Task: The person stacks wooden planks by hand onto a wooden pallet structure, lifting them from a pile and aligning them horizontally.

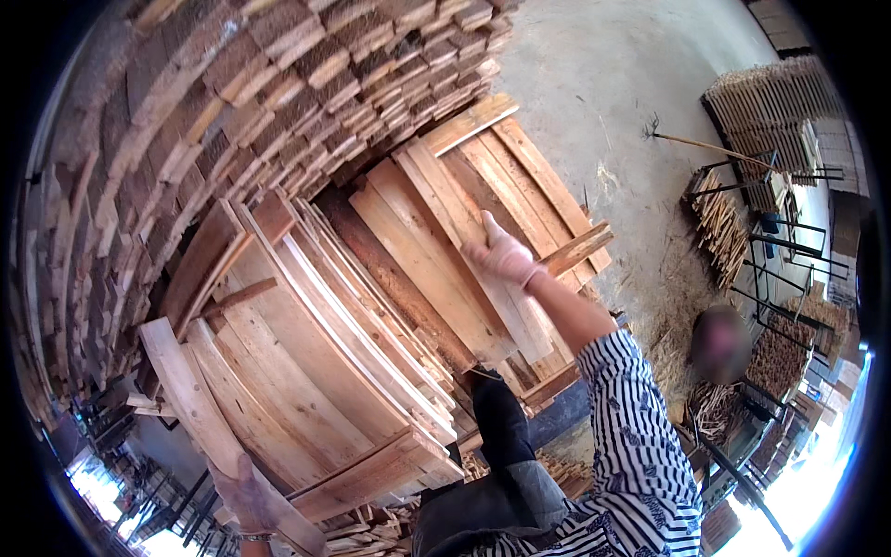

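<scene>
My left hand [246, 497], with a band at the wrist, grips the near end of a long pale wooden plank [190, 399] along the left side of a board stack [297, 371]. My right hand [504, 258] reaches forward to a second stack on the right. Its fingers curl over the edge of a wooden plank [444, 200] lying on top, and the thumb points away from me. Under that plank lie several wider boards [408, 241]. Short crosswise wooden strips [577, 247] rest among the boards.
A tall wall of stacked planks [278, 84] rises behind and to the left. Grey concrete floor [585, 102] spreads at the upper right. Beyond it are a long-handled rake [705, 144], bundled sticks [719, 223], black metal frames [789, 241] and another person [721, 343]. My leg [506, 418] stands between the stacks.
</scene>
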Demonstrator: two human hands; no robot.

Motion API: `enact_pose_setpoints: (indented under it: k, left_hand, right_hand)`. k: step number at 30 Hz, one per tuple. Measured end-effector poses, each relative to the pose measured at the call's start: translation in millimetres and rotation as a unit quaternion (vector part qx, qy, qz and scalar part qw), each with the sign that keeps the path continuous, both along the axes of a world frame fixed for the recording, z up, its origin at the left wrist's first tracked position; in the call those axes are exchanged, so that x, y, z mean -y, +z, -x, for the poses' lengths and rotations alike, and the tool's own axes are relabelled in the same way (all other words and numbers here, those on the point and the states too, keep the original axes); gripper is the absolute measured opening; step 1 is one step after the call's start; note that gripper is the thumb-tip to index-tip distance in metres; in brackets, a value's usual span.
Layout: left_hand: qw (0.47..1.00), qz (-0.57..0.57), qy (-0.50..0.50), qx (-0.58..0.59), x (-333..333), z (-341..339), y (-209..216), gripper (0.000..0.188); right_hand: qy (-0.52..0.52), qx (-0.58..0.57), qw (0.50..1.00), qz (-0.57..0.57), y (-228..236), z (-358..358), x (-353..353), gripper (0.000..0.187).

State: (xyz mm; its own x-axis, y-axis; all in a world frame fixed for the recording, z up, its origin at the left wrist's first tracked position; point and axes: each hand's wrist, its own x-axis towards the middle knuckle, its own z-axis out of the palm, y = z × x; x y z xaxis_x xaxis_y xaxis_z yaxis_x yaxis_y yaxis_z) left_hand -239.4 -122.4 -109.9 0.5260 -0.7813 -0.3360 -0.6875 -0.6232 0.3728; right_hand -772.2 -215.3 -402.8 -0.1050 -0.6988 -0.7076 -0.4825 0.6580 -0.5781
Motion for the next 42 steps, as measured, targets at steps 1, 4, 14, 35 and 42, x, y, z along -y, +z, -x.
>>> enact_pose_setpoints:
  k: [1,4,14,35,42]
  left_hand:
    - [0.998,-0.032,0.006,0.049,7,4,6,0.077]
    - [0.995,0.067,-0.027,0.075,-7,-17,-17,0.074]
    - [0.998,0.034,0.003,0.054,-9,-16,-13,0.081]
    - [0.99,0.004,-0.044,0.134,-34,-51,-25,0.087]
    - [0.99,-0.027,-0.044,-0.13,-2,-50,12,0.075]
  right_hand:
    - [0.027,-0.106,0.99,0.089,10,-18,-6,0.114]
    - [0.096,-0.216,0.972,0.003,56,-45,2,0.109]
    - [0.06,-0.233,0.97,0.047,31,55,28,0.097]
    - [0.174,-0.292,0.94,0.025,39,19,58,0.091]
    - [0.069,0.168,0.916,0.359,199,-140,-49,0.045]
